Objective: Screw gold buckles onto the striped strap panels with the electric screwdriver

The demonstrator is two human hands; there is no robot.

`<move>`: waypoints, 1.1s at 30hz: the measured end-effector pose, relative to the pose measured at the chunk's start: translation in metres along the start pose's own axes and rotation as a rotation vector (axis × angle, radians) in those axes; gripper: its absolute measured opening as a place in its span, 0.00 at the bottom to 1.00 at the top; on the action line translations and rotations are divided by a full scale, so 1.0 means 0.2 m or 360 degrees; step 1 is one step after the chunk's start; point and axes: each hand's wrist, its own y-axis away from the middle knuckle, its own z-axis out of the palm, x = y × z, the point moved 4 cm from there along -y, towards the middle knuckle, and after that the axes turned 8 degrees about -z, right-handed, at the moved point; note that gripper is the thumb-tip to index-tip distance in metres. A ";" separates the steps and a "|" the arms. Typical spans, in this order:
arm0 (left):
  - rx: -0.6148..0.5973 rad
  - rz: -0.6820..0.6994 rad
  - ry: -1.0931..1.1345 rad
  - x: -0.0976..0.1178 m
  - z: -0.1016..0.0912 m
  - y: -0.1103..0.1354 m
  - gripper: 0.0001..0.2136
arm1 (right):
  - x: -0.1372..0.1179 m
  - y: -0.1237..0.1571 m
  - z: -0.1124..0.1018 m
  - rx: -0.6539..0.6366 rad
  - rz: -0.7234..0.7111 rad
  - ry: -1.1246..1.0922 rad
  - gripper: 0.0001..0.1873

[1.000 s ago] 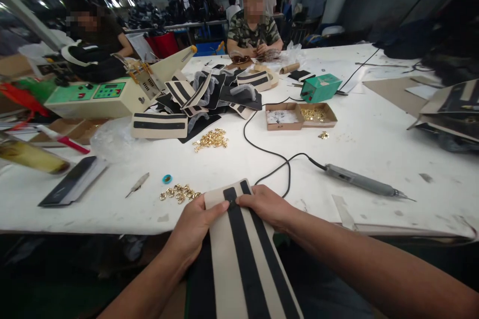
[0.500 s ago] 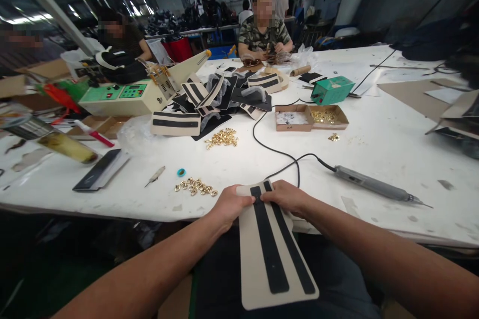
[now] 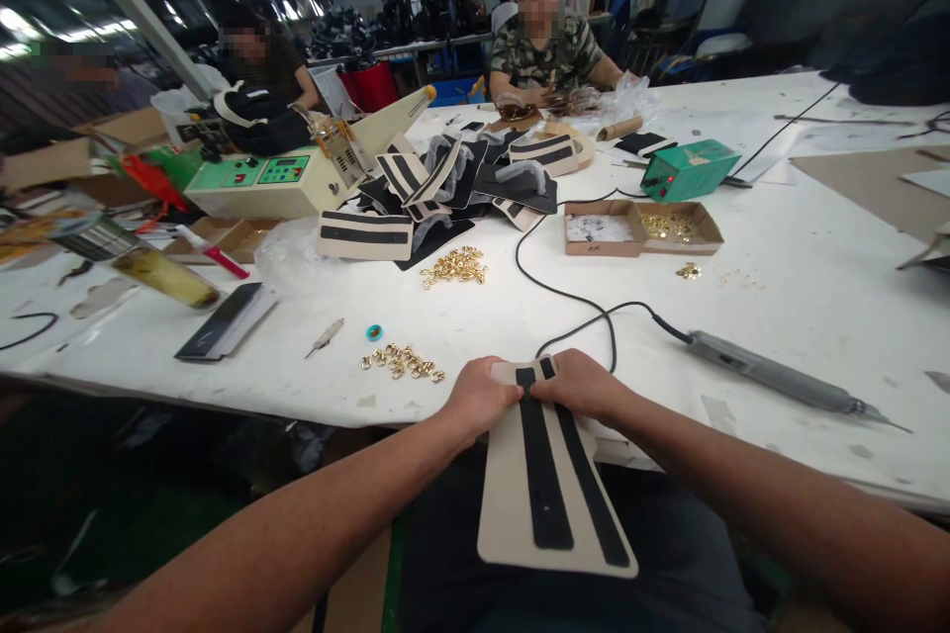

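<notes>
A cream strap piece (image 3: pixel 545 495) with two black stripes hangs off the near edge of the white table (image 3: pixel 779 297), its far end resting on the tabletop. My left hand (image 3: pixel 479 401) is closed on that far end from the left. My right hand (image 3: pixel 586 386) pinches the same end from the right, fingers curled over the stripes. A small heap of gold metal fittings (image 3: pixel 401 363) lies just left of my left hand. A grey corded hand tool (image 3: pixel 772 378) lies on the table to the right of my right hand.
More striped pieces (image 3: pixel 445 183) are piled mid-table beside a cream machine with a green panel (image 3: pixel 289 178). Also there: another gold heap (image 3: pixel 454 266), two cardboard trays (image 3: pixel 638 227), a green box (image 3: pixel 687 170), a black cable (image 3: pixel 571 297). Two people sit across.
The view has swung left and back, so the table sits further right. The strap piece has slid toward me, with more of it hanging below the edge. Both hands keep their hold.
</notes>
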 end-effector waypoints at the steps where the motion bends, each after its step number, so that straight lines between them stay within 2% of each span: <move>1: 0.0014 0.0042 -0.0070 0.01 -0.01 0.00 0.08 | 0.00 0.00 0.00 0.0008 0.0000 0.0025 0.09; 5: 0.0034 0.0228 -0.0329 0.06 -0.03 0.01 0.07 | -0.01 0.00 0.01 0.0027 0.0012 0.0093 0.08; 7: 0.0077 0.0308 -0.0425 0.06 -0.04 0.02 0.10 | -0.01 0.01 0.01 0.0032 0.0015 0.0117 0.08; 11: 0.0377 0.0638 -0.0714 0.05 -0.05 0.09 0.20 | -0.01 0.01 0.01 0.0047 0.0013 0.0150 0.07; 13: 0.0462 0.0856 -0.0794 0.03 -0.02 0.12 0.19 | -0.01 0.01 0.01 0.0052 0.0003 0.0160 0.06; 15: 0.0457 0.0976 -0.0761 0.00 0.00 0.14 0.13 | -0.01 0.01 0.01 0.0047 -0.0015 0.0165 0.05; 17: 0.0442 0.1000 -0.0711 -0.02 0.02 0.14 0.10 | -0.01 0.01 0.01 0.0034 -0.0038 0.0172 0.05; 21: 0.0426 0.0967 -0.0674 -0.04 0.03 0.12 0.10 | -0.02 0.00 0.01 0.0004 -0.0079 0.0214 0.06; 25: 0.0403 0.0986 -0.0694 -0.04 0.02 0.09 0.09 | -0.01 0.02 -0.04 -0.0023 -0.0154 0.0308 0.11; 27: 0.0417 0.0999 -0.0714 -0.04 0.01 0.07 0.09 | 0.02 0.04 -0.10 0.0073 -0.0194 0.0407 0.13; 30: 0.0432 0.1036 -0.0725 -0.06 0.00 0.03 0.08 | 0.08 0.09 -0.20 0.0321 -0.0255 0.0617 0.15; 33: 0.0429 0.1075 -0.0751 -0.08 -0.01 0.00 0.08 | 0.15 0.14 -0.24 0.0407 -0.0358 0.0781 0.12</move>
